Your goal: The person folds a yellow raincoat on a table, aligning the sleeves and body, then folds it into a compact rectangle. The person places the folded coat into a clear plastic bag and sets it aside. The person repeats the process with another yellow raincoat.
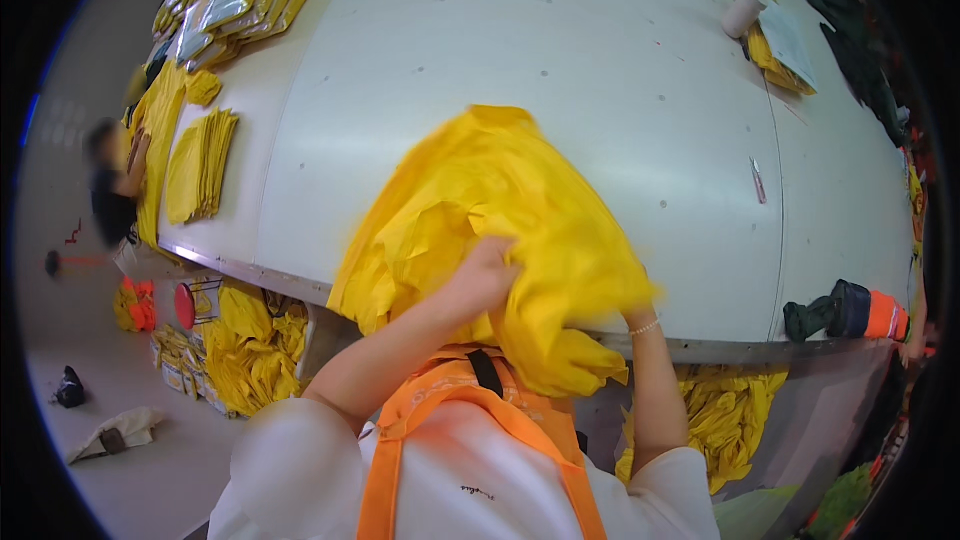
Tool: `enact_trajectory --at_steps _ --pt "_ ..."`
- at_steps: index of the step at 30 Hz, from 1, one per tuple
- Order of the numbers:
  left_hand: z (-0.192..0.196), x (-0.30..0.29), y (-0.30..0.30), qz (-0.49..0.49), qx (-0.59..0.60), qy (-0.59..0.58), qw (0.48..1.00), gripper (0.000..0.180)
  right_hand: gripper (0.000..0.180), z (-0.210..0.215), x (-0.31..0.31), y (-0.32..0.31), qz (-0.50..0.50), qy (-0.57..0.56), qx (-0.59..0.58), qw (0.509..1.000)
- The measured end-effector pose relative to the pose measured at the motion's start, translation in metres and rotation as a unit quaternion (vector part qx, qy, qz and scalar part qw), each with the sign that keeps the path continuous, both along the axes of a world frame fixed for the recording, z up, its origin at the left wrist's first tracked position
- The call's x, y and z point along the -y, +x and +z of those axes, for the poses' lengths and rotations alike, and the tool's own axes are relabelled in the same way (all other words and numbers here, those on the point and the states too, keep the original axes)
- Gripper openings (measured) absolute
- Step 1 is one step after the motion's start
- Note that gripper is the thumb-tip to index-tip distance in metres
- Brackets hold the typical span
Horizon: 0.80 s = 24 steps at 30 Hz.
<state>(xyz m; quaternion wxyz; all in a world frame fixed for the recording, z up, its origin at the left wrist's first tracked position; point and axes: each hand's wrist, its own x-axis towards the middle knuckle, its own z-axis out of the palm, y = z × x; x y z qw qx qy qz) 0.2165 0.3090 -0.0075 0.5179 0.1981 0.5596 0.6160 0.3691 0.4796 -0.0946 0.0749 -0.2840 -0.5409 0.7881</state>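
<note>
Pale grey and wide, the desk (560, 70) fills most of the view, its near edge curving from left to right. At that near edge lies a large crumpled yellow garment (500, 210), blurred with motion; its long axis runs from far to near, and its lower end hangs over the desk edge. The left hand (487, 275) comes up from below with the forearm angled to the right, its grip clenched on a fold of the garment near the middle. The right hand (632, 312) is buried under the cloth at the right edge, only the wrist with a thin bracelet showing, so I cannot tell its grip. Under the desk, heaps of yellow cloth (250, 350) are stacked. On the far left sit flat yellow stacks (200, 165) and packaged bags (235, 5). A white roll (742, 15) stands far right.
</note>
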Motion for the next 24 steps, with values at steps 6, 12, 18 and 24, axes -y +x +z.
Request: enact_trajectory --at_steps 6,12,18,24 --pt "0.101 0.141 0.029 -0.293 -0.142 0.22 0.919 0.024 0.019 0.038 0.075 -0.04 -0.076 0.568 -0.123 0.81" --pt "0.127 0.288 0.004 -0.105 -0.103 0.295 0.944 0.032 0.021 0.12 0.114 0.049 0.013 0.708 -0.128 0.694" --pt "0.135 0.312 0.027 -0.343 -0.31 0.203 0.863 0.057 0.028 0.239 0.118 0.256 -0.074 0.593 0.069 0.799" --pt "0.16 0.315 0.041 -0.165 -0.622 0.087 0.761 0.042 0.038 0.368 0.194 0.232 -0.079 0.606 0.11 0.784"
